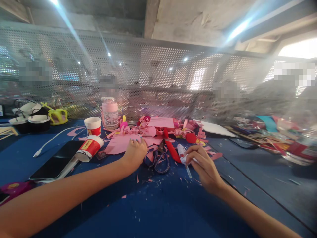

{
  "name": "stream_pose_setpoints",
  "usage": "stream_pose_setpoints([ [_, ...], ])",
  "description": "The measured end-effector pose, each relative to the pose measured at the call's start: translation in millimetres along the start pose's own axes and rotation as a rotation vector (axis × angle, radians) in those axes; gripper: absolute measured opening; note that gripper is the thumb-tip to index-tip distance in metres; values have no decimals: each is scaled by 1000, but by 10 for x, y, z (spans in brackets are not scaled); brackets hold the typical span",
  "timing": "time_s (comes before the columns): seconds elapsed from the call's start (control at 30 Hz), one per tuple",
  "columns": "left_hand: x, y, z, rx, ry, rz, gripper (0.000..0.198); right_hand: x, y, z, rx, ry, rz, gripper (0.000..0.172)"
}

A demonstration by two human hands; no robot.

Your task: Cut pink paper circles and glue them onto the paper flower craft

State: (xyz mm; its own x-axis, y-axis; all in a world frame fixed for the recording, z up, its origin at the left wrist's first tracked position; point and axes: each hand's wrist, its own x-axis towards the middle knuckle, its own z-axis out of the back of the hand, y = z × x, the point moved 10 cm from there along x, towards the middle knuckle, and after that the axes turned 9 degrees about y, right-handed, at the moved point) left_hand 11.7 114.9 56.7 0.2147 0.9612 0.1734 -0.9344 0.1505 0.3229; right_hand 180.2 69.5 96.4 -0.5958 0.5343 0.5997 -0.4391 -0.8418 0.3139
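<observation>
My left hand (135,152) reaches forward with curled fingers resting on a large pink paper sheet (119,142) on the blue table (153,211). My right hand (204,167) is closed around a small white glue tube (183,155) with its thin nozzle pointing down. Between the hands lie dark-handled scissors (158,160) and a curved red paper strip (172,151). Behind them a heap of pink and red paper cut-outs (170,127) is spread across the table.
On the left lie a tipped red paper cup (89,148), an upright one (93,126), a black phone (58,160), a white cable (53,138) and a pink jar (109,112). A perforated metal screen (158,76) stands behind. Craft clutter (277,135) fills the right.
</observation>
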Motion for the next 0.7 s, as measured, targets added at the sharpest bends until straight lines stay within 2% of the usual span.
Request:
stream_pose_setpoints([
  [0.13, 16, 150, 180, -16, 3, 7, 28, -1, 15, -28, -4, 30, 15, 22],
  [0.23, 33, 238, 284, -4, -16, 38, 31, -1, 20, -40, -26, 39, 14, 22],
  [0.3, 33, 215, 301, 3, -69, 37, 37, 1, 18, -37, -57, 31, 10, 22],
  [0.33, 32, 176, 272, 3, -93, 24, 41, 1, 13, -31, -80, 21, 4, 21],
  [0.37, 11, 119, 282, -10, -177, -5, 45, 1, 6, -18, -111, 6, -3, 19],
  [0.43, -28, -36, 210, -47, -283, -119, 48, -3, -6, 27, -189, -40, -12, 17],
  [0.53, -35, -255, -24, -165, -246, -359, 47, -2, -4, 122, -341, -121, -3, 23],
  [0.63, 17, -151, -95, -301, -243, -327, 44, 65, -28, 256, -485, -214, -20, 30],
  [0.7, 37, -97, -93, -329, -248, -306, 42, 204, -58, 302, -566, -228, -38, 35],
])
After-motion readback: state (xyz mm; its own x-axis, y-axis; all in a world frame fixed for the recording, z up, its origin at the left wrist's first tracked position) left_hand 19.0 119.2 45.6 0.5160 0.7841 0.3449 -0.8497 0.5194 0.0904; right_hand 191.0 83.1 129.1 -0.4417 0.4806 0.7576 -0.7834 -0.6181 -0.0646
